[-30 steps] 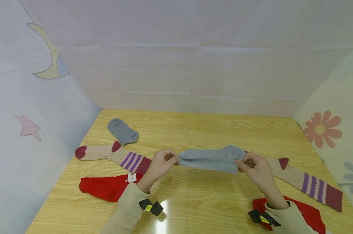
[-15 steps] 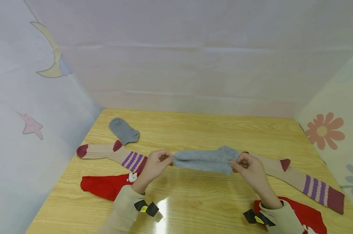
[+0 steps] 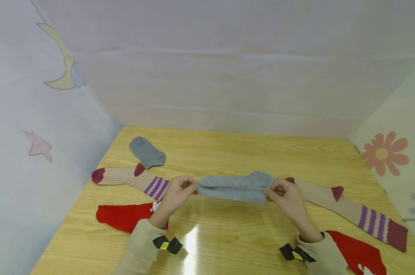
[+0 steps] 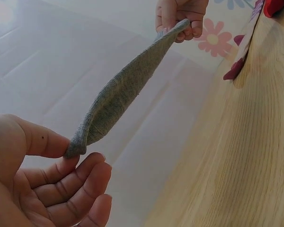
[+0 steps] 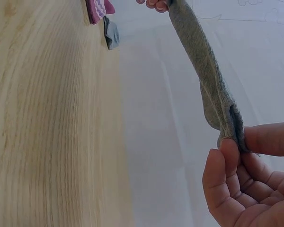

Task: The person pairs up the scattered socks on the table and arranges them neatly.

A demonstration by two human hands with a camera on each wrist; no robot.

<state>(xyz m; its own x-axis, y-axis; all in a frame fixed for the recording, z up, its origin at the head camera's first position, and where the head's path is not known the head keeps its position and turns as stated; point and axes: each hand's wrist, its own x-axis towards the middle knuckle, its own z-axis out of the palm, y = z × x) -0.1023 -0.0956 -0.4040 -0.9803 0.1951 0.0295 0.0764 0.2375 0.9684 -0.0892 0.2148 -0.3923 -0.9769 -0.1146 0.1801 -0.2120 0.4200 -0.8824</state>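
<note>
A light grey ankle sock is stretched level above the table between both hands. My left hand pinches its toe end between thumb and forefinger; the left wrist view shows the toe in that pinch, the other fingers loosely bent. At the cuff and heel end, my right hand pinches the edge, and the right wrist view shows the sock's opening beside the thumb. Another grey ankle sock lies flat at the back left of the table.
Beige socks with maroon toes and purple stripes lie left and right on the wooden table. Below them are a red sock on the left and another red sock, partly under the right sleeve. Cloth walls enclose the table.
Both hands and the stretched grey sock have shifted slightly left in the head view. The pinch at each end stays the same, and the view itself has turned a little.
</note>
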